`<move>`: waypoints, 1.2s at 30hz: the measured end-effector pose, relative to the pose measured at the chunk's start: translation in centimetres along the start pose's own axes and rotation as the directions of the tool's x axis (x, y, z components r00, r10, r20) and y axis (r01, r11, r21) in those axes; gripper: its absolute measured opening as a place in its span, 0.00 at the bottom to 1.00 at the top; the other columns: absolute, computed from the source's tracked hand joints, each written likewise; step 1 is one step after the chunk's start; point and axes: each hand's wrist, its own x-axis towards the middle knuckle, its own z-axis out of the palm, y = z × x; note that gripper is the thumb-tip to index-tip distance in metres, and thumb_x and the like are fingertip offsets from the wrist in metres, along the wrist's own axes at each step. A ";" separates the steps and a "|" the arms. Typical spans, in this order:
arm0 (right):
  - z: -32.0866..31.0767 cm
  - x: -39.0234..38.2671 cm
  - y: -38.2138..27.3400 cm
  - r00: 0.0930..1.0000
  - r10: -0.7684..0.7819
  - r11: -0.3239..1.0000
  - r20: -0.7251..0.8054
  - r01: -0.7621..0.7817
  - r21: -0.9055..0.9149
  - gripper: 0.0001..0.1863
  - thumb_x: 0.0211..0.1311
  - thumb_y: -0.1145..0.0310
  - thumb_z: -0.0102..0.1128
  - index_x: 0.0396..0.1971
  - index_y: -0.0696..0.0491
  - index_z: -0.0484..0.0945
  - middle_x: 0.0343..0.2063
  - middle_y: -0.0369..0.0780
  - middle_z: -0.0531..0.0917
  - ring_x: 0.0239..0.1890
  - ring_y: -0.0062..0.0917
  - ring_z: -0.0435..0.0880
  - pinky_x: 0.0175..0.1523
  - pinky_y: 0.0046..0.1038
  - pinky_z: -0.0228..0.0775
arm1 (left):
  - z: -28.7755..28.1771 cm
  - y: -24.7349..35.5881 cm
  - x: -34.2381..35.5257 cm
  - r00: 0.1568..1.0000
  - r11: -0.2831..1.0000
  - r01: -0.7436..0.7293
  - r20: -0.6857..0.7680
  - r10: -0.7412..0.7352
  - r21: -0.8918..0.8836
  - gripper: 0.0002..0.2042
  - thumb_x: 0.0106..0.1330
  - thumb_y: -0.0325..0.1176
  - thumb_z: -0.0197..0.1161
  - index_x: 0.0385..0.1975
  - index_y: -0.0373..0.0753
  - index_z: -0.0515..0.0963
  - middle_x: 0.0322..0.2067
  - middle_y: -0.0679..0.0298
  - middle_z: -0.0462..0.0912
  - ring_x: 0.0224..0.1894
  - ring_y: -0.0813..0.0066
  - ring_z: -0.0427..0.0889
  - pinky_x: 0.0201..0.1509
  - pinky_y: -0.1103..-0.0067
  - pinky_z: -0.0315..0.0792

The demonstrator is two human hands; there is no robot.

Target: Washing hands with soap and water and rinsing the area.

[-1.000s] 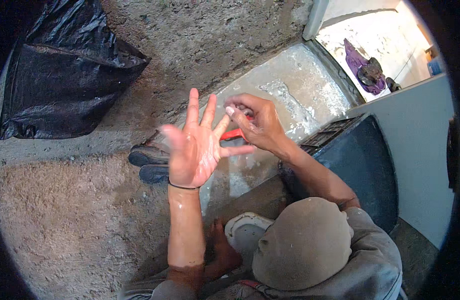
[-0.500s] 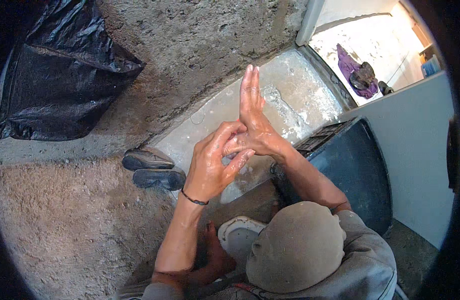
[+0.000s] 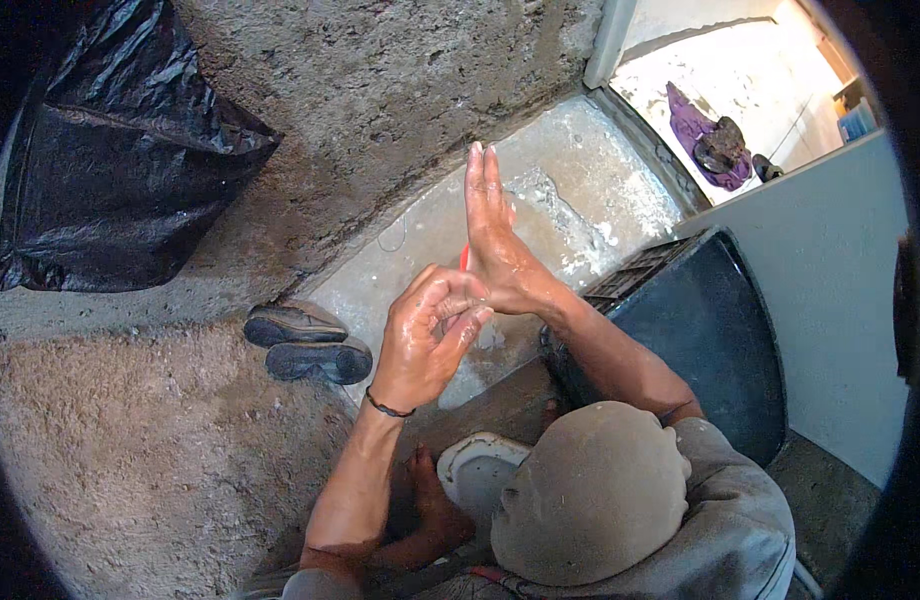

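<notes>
My left hand (image 3: 430,335), wet and shiny with a dark band at the wrist, is curled around the base of my right hand (image 3: 495,235). The right hand stands flat on edge, its fingers straight, pressed together and pointing away from me. Both hands hover over a wet concrete slab (image 3: 580,190). A small red thing (image 3: 465,258) peeks out at the right hand's left edge; whether it lies on the slab or touches the hand I cannot tell.
A black plastic bag (image 3: 120,160) lies at the far left. A pair of dark shoes (image 3: 305,345) sits left of my hands. A dark crate (image 3: 700,320) stands at the right. A white bowl (image 3: 475,470) is by my bare foot (image 3: 435,500).
My left hand was spread open with the right hand's fingertips at its palm. Now the left hand has curled around the right hand's base and the right hand has straightened out flat.
</notes>
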 end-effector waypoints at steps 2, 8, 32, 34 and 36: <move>-0.1 0.1 -0.2 1.000 -0.021 0.999 0.017 0.021 0.031 0.90 0.35 0.35 0.84 0.80 0.57 0.20 0.81 0.58 0.25 0.82 0.58 0.22 0.77 0.71 0.32 | 0.0 0.0 -0.2 0.999 1.000 -0.001 -0.041 0.002 0.024 0.18 0.66 0.18 0.71 0.54 0.34 0.75 0.41 0.68 0.78 0.42 0.85 0.77 0.51 0.85 0.74; 1.0 0.1 0.3 0.999 -0.035 0.999 -0.015 0.035 0.001 0.95 0.26 0.38 0.91 0.79 0.55 0.19 0.77 0.68 0.26 0.80 0.69 0.28 0.69 0.83 0.34 | -0.9 -0.6 -0.2 0.999 0.992 0.009 0.032 -0.013 0.124 0.16 0.66 0.19 0.72 0.46 0.36 0.72 0.39 0.71 0.75 0.38 0.87 0.73 0.47 0.86 0.71; 1.3 -2.7 -7.5 0.922 -0.290 0.859 -0.255 0.369 0.356 0.16 0.51 0.78 0.75 0.38 0.56 0.76 0.39 0.39 0.73 0.33 0.21 0.78 0.36 0.25 0.74 | -2.5 -1.1 0.8 0.968 0.675 -0.029 -0.148 0.204 0.737 0.16 0.57 0.31 0.70 0.41 0.37 0.72 0.34 0.52 0.78 0.36 0.43 0.78 0.41 0.56 0.71; 1.4 -2.7 -7.6 0.923 -0.260 0.845 -0.283 0.359 0.395 0.14 0.51 0.78 0.74 0.34 0.55 0.76 0.39 0.40 0.72 0.33 0.22 0.77 0.35 0.26 0.74 | -2.4 -1.2 0.8 0.970 0.716 0.010 -0.181 0.163 0.698 0.16 0.57 0.32 0.70 0.41 0.37 0.72 0.34 0.52 0.77 0.36 0.43 0.78 0.41 0.56 0.70; 1.6 -2.8 -7.6 0.944 -0.156 0.821 -0.292 0.288 0.492 0.12 0.52 0.79 0.73 0.32 0.56 0.76 0.40 0.40 0.72 0.35 0.22 0.76 0.36 0.25 0.74 | -2.3 -1.3 0.8 0.970 0.749 0.071 -0.221 0.101 0.658 0.17 0.57 0.33 0.70 0.42 0.37 0.71 0.35 0.53 0.76 0.36 0.43 0.78 0.41 0.55 0.70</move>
